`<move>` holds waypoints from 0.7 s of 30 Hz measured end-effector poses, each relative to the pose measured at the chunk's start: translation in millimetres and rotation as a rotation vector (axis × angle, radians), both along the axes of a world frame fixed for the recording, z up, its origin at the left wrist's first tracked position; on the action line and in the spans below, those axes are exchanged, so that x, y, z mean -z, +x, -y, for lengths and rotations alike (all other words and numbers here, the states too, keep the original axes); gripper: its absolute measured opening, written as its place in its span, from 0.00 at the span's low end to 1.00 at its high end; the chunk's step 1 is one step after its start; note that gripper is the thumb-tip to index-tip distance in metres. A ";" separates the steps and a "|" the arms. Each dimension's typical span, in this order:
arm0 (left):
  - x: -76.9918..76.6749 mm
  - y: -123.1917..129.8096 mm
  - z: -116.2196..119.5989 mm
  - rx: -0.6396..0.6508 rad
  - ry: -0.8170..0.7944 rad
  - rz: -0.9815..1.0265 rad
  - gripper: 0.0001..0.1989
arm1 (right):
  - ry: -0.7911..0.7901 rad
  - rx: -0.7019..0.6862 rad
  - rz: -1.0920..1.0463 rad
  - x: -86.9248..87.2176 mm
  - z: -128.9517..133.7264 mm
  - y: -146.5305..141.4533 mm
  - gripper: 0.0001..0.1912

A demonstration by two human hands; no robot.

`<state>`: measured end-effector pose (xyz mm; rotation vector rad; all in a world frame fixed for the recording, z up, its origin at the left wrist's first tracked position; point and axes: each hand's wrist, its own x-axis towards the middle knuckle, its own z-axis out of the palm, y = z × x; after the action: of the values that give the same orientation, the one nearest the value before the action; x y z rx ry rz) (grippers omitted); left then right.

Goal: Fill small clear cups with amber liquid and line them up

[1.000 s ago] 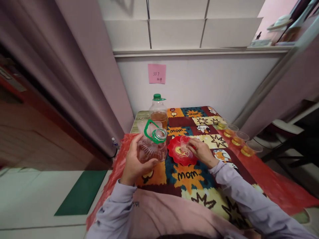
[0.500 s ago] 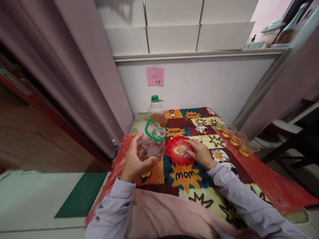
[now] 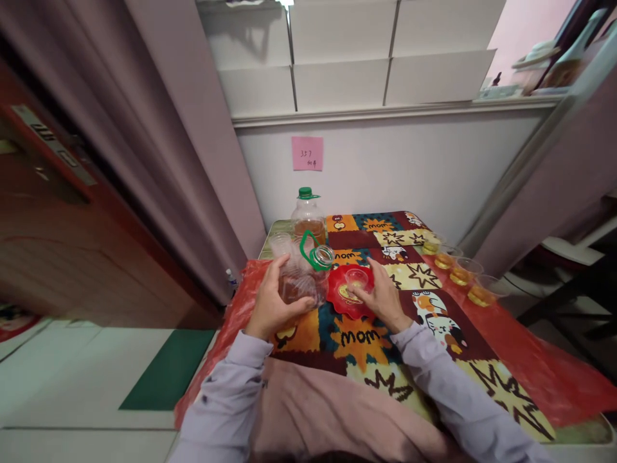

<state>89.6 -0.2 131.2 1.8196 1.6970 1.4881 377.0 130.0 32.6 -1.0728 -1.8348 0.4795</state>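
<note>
My left hand (image 3: pixel 274 301) is wrapped around the near-left side of a clear plastic jug (image 3: pixel 308 286). The jug has a green ring handle and an uncapped mouth, and amber liquid shows low inside. A small clear plastic cup (image 3: pixel 356 278) stands on a red, wavy-edged plate (image 3: pixel 337 301). My right hand (image 3: pixel 383 294) is open at the cup's right side, index finger raised and thumb close to the cup; whether the thumb touches it I cannot tell. Behind the jug are stacked clear cups (image 3: pixel 280 244).
A second jug (image 3: pixel 308 222) with a green cap stands at the back left. Several clear cups of yellow liquid (image 3: pixel 461 273) line the table's right edge. Patterned mats (image 3: pixel 359 337) and red plastic sheeting (image 3: pixel 525 360) cover the table, which meets the wall (image 3: pixel 385 173).
My right hand's fingers have spread away from the clear cup, which now stands on the red plate. My left hand stays on the jug. The view has shifted slightly.
</note>
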 end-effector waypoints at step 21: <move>26.3 -14.8 -5.4 0.055 0.103 0.429 0.56 | -0.428 -0.428 -0.806 -80.9 66.6 -114.3 0.30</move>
<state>74.9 5.2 104.9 1.4392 1.3746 1.8108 262.8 63.4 113.5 -0.5849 -1.2332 1.3824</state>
